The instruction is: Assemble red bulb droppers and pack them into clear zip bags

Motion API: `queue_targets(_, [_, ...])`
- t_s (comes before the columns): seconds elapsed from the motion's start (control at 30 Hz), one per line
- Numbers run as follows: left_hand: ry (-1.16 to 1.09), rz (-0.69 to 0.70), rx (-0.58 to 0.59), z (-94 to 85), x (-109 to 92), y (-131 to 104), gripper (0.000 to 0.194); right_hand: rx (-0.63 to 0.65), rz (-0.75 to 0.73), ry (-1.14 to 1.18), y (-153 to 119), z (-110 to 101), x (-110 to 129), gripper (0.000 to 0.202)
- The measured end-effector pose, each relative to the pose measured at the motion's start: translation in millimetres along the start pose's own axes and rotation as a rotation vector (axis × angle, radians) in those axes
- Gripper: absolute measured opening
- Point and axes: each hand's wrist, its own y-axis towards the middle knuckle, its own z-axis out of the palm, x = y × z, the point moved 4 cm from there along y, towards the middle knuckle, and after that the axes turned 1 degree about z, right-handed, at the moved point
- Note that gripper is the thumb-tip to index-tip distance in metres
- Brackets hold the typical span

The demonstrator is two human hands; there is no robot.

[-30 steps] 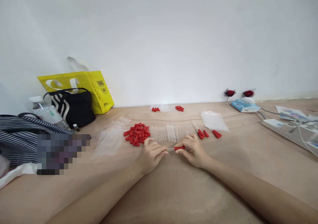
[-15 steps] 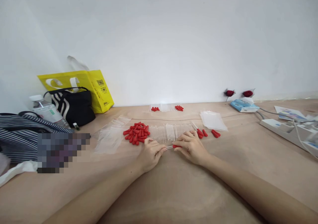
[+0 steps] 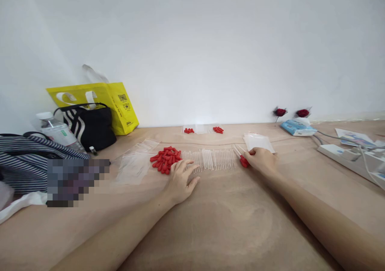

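Observation:
My left hand (image 3: 182,181) hovers at the left end of a row of clear thin tubes (image 3: 207,160), its fingers apart and nothing in them. Beside it lies a heap of red rubber bulbs (image 3: 165,160). Past the row's right end, my right hand (image 3: 261,158) has its fingertips pinched on a dropper (image 3: 242,154), a clear tube with a red bulb, by other assembled droppers (image 3: 244,162). My fingers partly cover this group.
Clear zip bags (image 3: 132,166) lie left of the bulbs; another zip bag (image 3: 258,141) is behind my right hand. Bagged red bulbs (image 3: 218,130) rest near the wall. A tissue pack (image 3: 297,128) and white power strip (image 3: 343,154) stand right; a yellow bag (image 3: 123,114) stands left.
My right hand has moved right with the dropper, away from my left hand, to the assembled droppers. My left hand has let go of the tube and its fingers have spread.

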Motion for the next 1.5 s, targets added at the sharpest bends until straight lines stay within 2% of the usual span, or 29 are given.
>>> queue_targets(0.2, [0.007, -0.012, 0.021, 0.2, 0, 0, 0.025, 0.098, -0.012, -0.108, 4, 3, 2, 0.044])
queue_targets(0.4, [0.017, -0.02, 0.042, 1.5, 0, 1, 0.022, 0.137, 0.01, -0.124, 12, -6, -13, 0.032])
queue_targets(0.67, [0.049, -0.078, 0.028, 1.5, 2, 4, 0.017, 0.291, 0.003, -0.095, 15, 3, -19, 0.038])
queue_targets(0.8, [0.129, -0.221, 0.033, 3.0, 3, 23, 0.014, 0.314, -0.015, -0.103, 16, 6, -15, 0.037])
queue_targets(0.93, [0.21, -0.38, 0.129, 12.3, 4, 49, 0.022, 0.291, -0.029, -0.134, 15, 6, -12, 0.033])
queue_targets(1.17, [0.247, -0.543, 0.253, 33.1, 17, 79, 0.025, 0.151, -0.066, -0.184, 10, -10, 1, 0.031])
queue_targets(1.23, [0.248, -0.575, 0.291, 36.2, 21, 84, 0.028, 0.088, -0.167, -0.135, 0, -12, 16, 0.03])
queue_targets(1.3, [0.246, -0.604, 0.324, 38.0, 24, 88, 0.031, 0.013, -0.405, -0.006, -18, -12, 37, 0.028])
queue_targets(1.4, [0.232, -0.653, 0.371, 40.2, 26, 95, 0.032, -0.03, -0.779, 0.108, -56, -5, 66, 0.026])
queue_targets(1.5, [0.213, -0.702, 0.417, 42.1, 28, 101, 0.031, -0.048, -0.981, 0.098, -86, 2, 80, 0.024])
